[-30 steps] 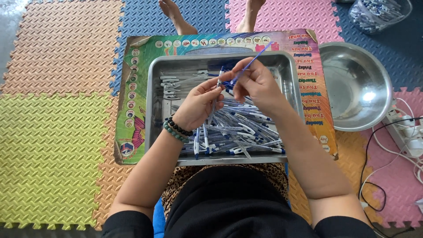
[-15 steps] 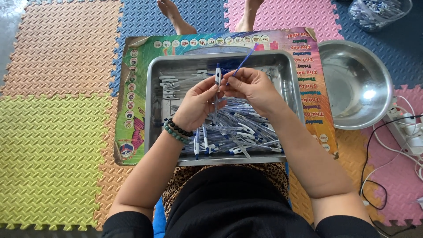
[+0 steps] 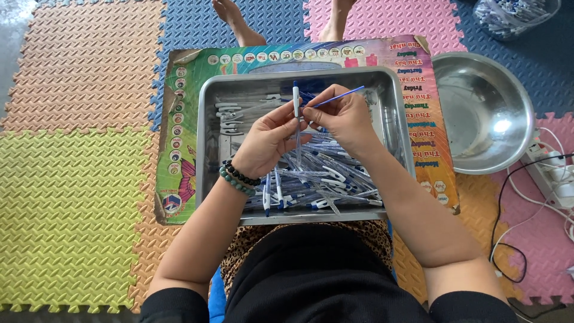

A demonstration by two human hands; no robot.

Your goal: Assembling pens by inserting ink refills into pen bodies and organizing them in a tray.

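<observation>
My left hand (image 3: 266, 143) holds a clear pen barrel (image 3: 295, 103) upright over a metal tray (image 3: 206, 149). My right hand (image 3: 341, 116) pinches a thin blue ink refill (image 3: 341, 96), its end near the barrel. The tray holds a heap of clear pen barrels with blue and white parts (image 3: 323, 176) under both hands, and a row of white clips (image 3: 230, 116) at its far left. Beaded bracelets ring my left wrist.
The tray rests on a colourful printed board (image 3: 179, 137) over foam floor mats. A round steel bowl (image 3: 484, 110) sits to the right, a power strip with cables (image 3: 553, 173) beyond it. Another person's bare feet (image 3: 233, 18) show at the top, and a bag of pens (image 3: 514, 15) at top right.
My left hand has turned the pen barrel upright and raised it. My right hand has swung the blue refill lower, towards the barrel.
</observation>
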